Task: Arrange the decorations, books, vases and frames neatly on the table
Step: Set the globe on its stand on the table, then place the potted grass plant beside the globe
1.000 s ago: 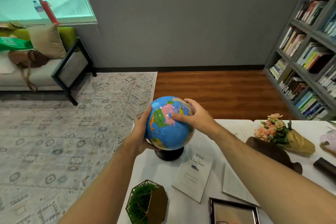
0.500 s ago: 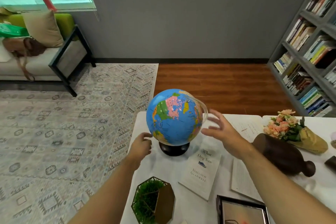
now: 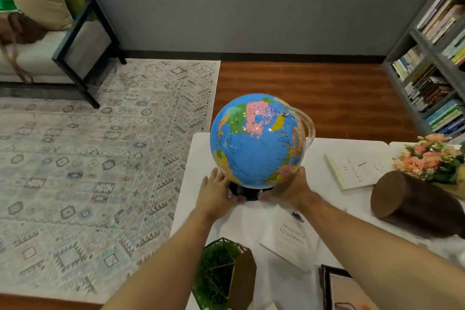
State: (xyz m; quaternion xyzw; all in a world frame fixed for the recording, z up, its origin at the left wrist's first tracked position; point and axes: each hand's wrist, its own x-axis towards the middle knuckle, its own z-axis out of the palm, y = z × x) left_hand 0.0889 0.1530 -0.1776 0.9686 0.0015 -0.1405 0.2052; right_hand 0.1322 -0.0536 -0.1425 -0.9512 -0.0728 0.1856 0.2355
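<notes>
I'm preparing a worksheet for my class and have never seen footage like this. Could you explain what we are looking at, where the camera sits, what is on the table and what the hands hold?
There is no machine: a person wears a camera on the head, looking forward and down. The left hand and right hand grip the black base of a globe standing on a white table. Also on it: two books, a brown vase lying on its side, a flower bouquet, a geometric planter and a picture frame.
</notes>
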